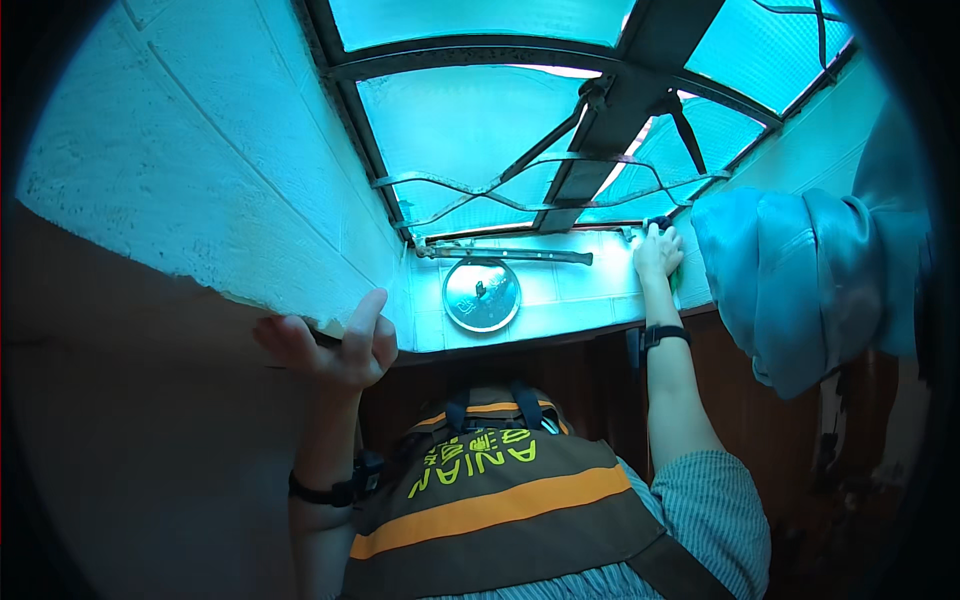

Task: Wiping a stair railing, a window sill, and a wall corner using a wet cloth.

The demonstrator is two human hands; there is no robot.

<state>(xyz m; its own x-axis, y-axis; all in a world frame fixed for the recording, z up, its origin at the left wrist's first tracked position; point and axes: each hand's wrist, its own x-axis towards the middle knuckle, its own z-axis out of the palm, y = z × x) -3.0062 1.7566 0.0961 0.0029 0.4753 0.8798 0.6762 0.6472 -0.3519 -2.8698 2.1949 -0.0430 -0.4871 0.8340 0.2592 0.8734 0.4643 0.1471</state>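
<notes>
Brown vest (520,500) — orange stripes; grey-striped sleeve (715,510); blue cloth (800,285).

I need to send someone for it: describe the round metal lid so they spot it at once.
Start at the window with its blue-tinted panes and dark frame. Below it runs a pale tiled sill, where the right hand presses near the right end. The round metal lid lies left of that hand, the only shiny disc, with a small centre knob.

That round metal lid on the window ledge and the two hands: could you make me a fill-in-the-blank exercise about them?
1. The round metal lid rests on the tiled ____.
2. The right hand presses a ____ cloth at the window's corner.
3. The left hand touches the ____ edge.

Missing words: ledge; green; wall's
</notes>
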